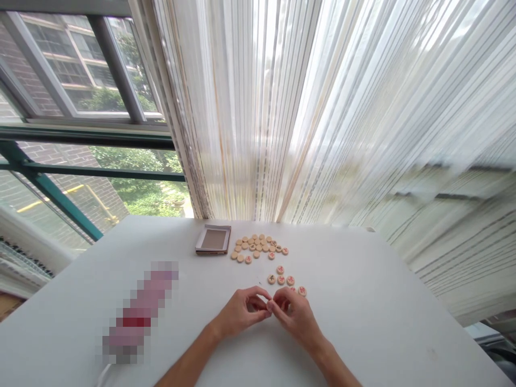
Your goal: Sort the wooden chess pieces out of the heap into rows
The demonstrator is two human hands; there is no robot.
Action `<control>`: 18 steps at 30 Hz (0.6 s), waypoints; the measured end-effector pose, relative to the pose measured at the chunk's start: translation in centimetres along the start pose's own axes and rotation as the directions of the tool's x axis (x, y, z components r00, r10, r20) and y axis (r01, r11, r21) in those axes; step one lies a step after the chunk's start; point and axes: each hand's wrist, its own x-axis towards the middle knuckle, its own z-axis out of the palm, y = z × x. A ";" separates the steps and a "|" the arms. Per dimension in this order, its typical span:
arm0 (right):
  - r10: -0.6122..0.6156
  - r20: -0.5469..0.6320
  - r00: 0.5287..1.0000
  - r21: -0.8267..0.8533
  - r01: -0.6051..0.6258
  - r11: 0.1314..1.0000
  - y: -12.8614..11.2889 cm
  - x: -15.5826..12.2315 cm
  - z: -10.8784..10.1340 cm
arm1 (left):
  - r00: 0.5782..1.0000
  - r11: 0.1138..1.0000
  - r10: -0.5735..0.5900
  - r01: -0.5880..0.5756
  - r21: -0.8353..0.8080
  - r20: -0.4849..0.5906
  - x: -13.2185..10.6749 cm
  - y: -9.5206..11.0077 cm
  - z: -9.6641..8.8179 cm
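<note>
Left hand (243, 310) and right hand (298, 314) are joined at the fingertips; whether anything is gripped cannot be told. Marked discs (281, 279) are set just beyond on the desk (363, 290), nearer the right hand.

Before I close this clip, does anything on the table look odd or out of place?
Yes: a long pinkish shape on the left of the white table is coarsely pixelated, so I cannot tell what it is. The round pieces lie loosely scattered, with no damage visible.
</note>
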 end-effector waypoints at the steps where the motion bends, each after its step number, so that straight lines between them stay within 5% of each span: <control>1: -0.003 0.000 1.000 0.004 0.003 1.000 -0.1 0.0 0.0 | 1.000 1.000 0.001 -0.001 0.006 -0.001 0.0 0.0 0.0; 18: -0.062 0.068 0.996 0.085 0.056 0.995 -2.0 -0.1 -1.1 | 0.999 0.999 0.002 -0.003 -0.033 -0.040 0.3 -0.5 -0.1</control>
